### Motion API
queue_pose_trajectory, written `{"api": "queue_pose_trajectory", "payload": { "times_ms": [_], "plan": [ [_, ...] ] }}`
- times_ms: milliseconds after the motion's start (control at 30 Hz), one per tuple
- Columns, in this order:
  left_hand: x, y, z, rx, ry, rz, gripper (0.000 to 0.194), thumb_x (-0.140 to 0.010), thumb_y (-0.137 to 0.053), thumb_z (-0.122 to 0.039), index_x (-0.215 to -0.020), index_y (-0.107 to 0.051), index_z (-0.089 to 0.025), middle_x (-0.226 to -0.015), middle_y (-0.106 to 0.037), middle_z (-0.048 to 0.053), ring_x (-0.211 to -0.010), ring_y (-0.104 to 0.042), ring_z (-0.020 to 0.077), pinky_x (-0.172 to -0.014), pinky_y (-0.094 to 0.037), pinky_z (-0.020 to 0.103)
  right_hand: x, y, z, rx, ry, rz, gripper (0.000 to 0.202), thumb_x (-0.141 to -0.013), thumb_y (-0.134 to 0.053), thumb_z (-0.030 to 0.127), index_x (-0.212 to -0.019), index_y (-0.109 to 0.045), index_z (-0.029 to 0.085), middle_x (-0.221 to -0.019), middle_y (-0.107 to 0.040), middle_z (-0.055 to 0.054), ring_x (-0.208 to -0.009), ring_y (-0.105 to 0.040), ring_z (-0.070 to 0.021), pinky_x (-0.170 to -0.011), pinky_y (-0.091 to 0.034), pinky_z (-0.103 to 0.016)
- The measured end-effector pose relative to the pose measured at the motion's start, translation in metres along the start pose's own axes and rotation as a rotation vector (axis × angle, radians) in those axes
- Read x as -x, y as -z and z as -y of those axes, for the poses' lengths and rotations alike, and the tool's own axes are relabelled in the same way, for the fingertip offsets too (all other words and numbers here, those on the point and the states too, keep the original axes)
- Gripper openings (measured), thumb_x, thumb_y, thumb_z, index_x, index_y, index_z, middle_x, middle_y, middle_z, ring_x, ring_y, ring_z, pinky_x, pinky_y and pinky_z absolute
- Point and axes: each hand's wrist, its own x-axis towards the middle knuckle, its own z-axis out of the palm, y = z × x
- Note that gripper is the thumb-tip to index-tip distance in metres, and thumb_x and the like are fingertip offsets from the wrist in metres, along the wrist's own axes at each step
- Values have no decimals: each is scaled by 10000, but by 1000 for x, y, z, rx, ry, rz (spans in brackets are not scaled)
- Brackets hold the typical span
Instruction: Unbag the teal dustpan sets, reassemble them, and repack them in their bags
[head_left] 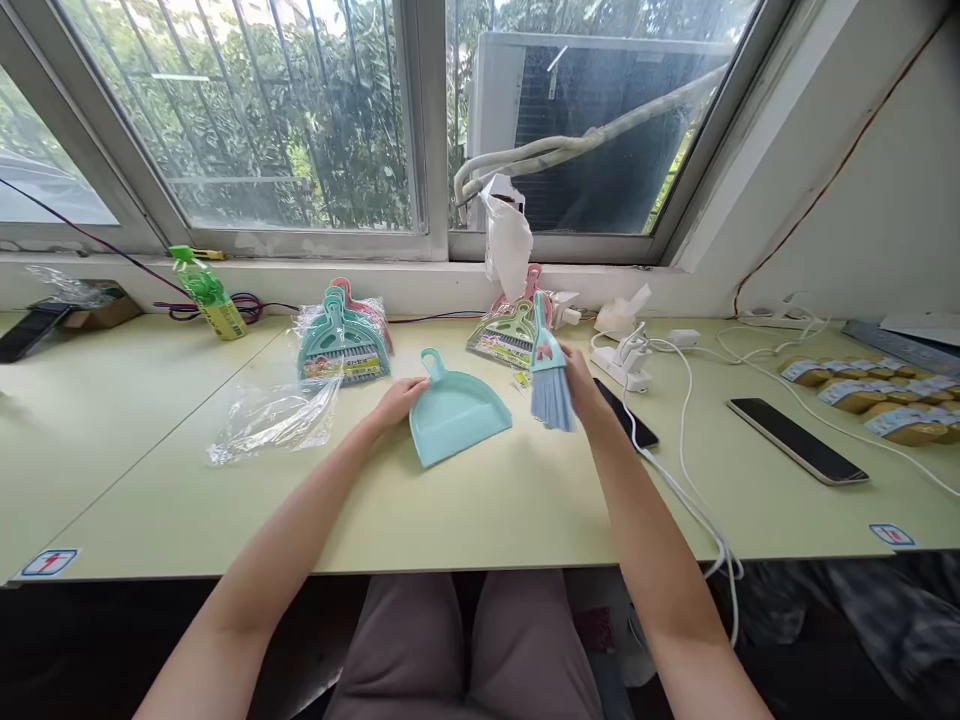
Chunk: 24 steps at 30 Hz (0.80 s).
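A light teal dustpan [459, 408] is at the middle of the table, its handle pointing away from me. My left hand [400, 402] grips its left edge near the handle, fingers mostly hidden behind it. To the right, my right hand [579, 385] holds a small hand brush [551, 385] with a teal handle and blue bristles, the bristles pointing down toward me. Behind the brush lies a packaged green dustpan set [502, 335], partly covered. Left of the dustpan is a stack of teal and pink packaged dustpan sets [341, 335].
Clear plastic wrap [274, 420] lies to the left. Phones [796, 440], a power strip [630, 365] and white cables [686, 490] are on the right, with packs of brown items [847, 390] beyond. A green bottle [208, 292] leans by the window sill.
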Motion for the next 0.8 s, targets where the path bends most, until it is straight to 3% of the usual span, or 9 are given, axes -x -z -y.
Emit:
{"api": "queue_pose_trajectory", "payload": {
  "times_ms": [100,167,233,400,533,600,800],
  "plan": [
    [1,10,2,-126,-12,37,426,-812,-423,-534,-633,-528,-162,-637,-488,1,-643,-418,149,-606,-307,263,3,-1,-5,605,-120,-54,338,-838,-491,453,-826,-679,173,-797,-671,-89,-833,-622,-243,-720,-422,-310],
    [2,12,1,-193,-27,59,427,-815,-429,-512,-559,-443,-170,-572,-355,-20,-580,-313,118,-558,-229,268,7,-10,-9,921,-167,25,334,-828,-539,425,-883,-703,139,-889,-691,-151,-907,-635,-278,-771,-421,-337],
    [3,13,0,-225,-31,86,439,-817,-435,-502,-528,-404,-173,-555,-284,-25,-560,-253,107,-543,-189,275,9,-18,-14,1081,-182,131,350,-833,-555,405,-945,-708,111,-962,-688,-191,-942,-641,-289,-792,-422,-349],
    [1,19,8,-250,-2,68,502,-820,-466,-564,-536,-558,-160,-514,-329,-25,-530,-281,108,-524,-203,268,8,-20,-25,1145,-210,207,367,-827,-577,417,-998,-705,118,-1015,-686,-184,-960,-649,-285,-765,-435,-336],
    [0,22,17,-196,33,-45,566,-876,-385,-585,-831,-742,-148,-513,-420,-20,-527,-401,131,-555,-291,258,7,-17,-27,1113,-219,210,360,-828,-582,434,-993,-707,139,-986,-693,-167,-972,-650,-288,-757,-442,-324],
    [0,23,19,-156,48,-57,591,-896,-351,-580,-892,-750,-144,-483,-403,-28,-491,-408,132,-561,-312,263,7,-17,-27,1095,-224,180,338,-853,-551,412,-992,-706,145,-989,-693,-167,-975,-651,-290,-758,-446,-326],
    [-2,22,24,-110,28,-86,565,-916,-351,-539,-833,-744,-141,-423,-412,-33,-455,-438,136,-593,-362,272,6,-19,-29,1086,-209,27,338,-914,-436,319,-987,-706,130,-974,-693,-175,-945,-659,-295,-764,-463,-346]
  ]
}}
